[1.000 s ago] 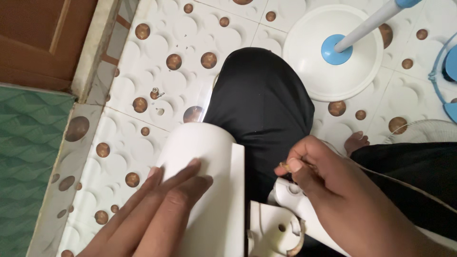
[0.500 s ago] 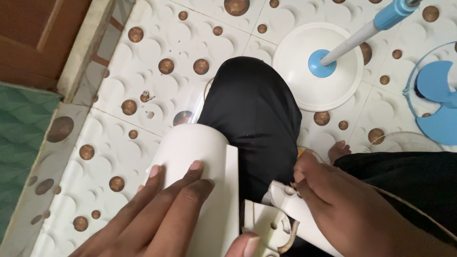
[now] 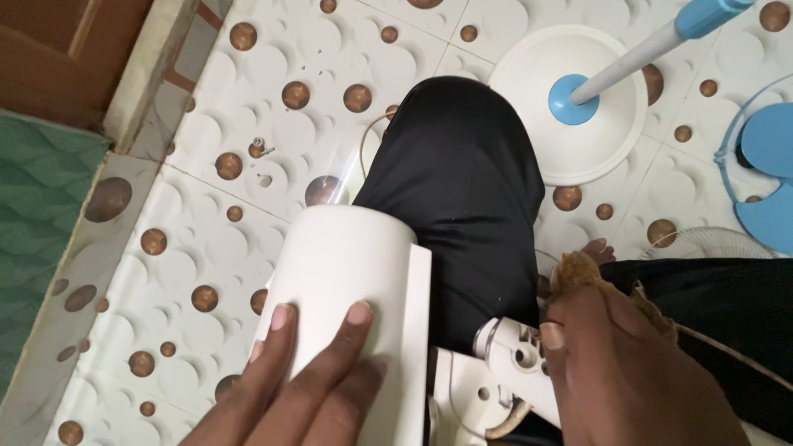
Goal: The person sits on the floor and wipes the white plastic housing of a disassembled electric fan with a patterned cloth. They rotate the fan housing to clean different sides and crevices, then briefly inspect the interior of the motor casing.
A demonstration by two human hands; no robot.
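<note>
My left hand (image 3: 310, 388) lies flat on a white rounded plastic housing (image 3: 347, 281) that rests against my black-trousered knee (image 3: 462, 190). The fingers are spread over its near end. My right hand (image 3: 628, 372) is closed around a tuft of brown fibre (image 3: 574, 268), with a thin brown cord (image 3: 727, 351) trailing off to the right. It presses beside a white plastic bracket with holes (image 3: 516, 351) that joins the housing. A bare toe (image 3: 596, 248) shows just behind the fibre.
A round white stand base (image 3: 595, 132) with a blue collar and a white pole (image 3: 644, 49) stands at the back right. Blue fan blades and a wire guard (image 3: 768, 173) lie at the right edge. Small screws (image 3: 263, 149) sit on the patterned tile floor. A wooden door (image 3: 58, 49) and green mat (image 3: 33, 198) are to the left.
My right hand has moved down and right beside the bracket, and the brown fibre now shows above it. The view has shifted slightly; my left hand stays on the housing.
</note>
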